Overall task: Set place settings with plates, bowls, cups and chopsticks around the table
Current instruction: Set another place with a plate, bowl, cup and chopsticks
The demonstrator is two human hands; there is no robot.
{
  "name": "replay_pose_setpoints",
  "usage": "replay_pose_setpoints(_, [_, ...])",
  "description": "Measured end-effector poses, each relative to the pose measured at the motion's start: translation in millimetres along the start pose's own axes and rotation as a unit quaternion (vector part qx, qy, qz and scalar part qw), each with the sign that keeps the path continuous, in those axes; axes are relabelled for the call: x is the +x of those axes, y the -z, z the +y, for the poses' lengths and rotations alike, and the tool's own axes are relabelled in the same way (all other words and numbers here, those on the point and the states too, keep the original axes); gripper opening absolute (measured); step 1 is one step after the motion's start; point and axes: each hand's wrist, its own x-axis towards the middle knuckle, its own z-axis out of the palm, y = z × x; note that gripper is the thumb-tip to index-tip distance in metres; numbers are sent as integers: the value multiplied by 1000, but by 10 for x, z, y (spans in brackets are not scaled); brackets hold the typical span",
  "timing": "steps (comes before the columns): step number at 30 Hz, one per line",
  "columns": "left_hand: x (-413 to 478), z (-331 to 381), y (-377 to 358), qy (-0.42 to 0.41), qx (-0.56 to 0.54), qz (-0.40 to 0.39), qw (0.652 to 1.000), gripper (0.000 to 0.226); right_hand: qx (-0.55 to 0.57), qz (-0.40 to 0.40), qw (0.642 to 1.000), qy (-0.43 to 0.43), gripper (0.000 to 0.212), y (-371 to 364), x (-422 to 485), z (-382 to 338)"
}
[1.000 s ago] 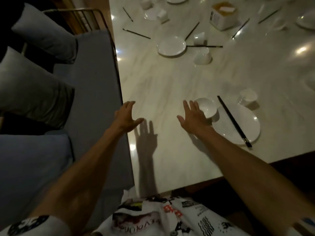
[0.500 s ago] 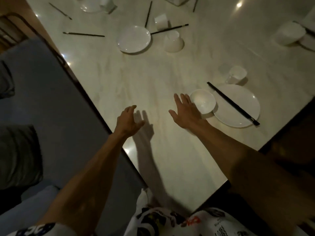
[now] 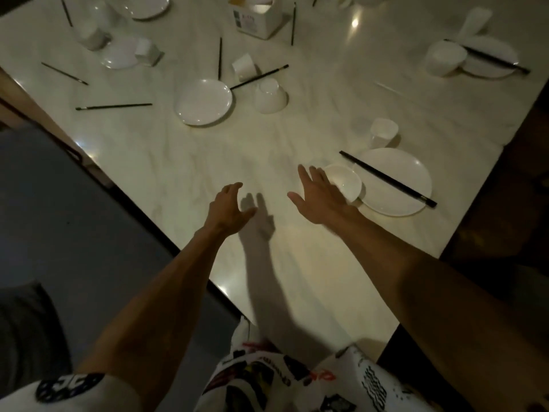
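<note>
Marble table (image 3: 297, 138) is filling the view, plate (image 3: 386, 200) sitting near right. Left hand (image 3: 228, 209) and right hand (image 3: 319, 200) are hovering empty, fingers loosely spread, the right one beside the bowl (image 3: 346, 181). Cup (image 3: 382, 136) is standing just beyond, chopsticks (image 3: 386, 178) lying across the plate.

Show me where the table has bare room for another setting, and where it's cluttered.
Bare: the marble from the left hand and right hand up to the centre plate and overturned bowl; also the near corner under the forearms. Crowded: far left, among loose chopsticks, cups and plates.
</note>
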Motion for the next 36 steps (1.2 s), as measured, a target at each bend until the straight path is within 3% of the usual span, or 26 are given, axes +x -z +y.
replay_pose_setpoints(8, [603,-515,267,-14,-3,-10,1000,77,-1,-6,1000,-18,70,-59,517,-395])
replay_pose_setpoints(18, [1607,-1182,922,-89,5,-57,994,73,28,-6,992,-119,70,-249,1252,-1142])
replay_pose_setpoints(30, [2425,-1742,1583,-79,24,-12,997,74,46,30,993,-107,71,-312,2154,-1675])
replay_pose_setpoints(36, [3020,-2077,1847,-79,-2,-41,996,70,58,61,988,-130,72,-393,2691,-1995])
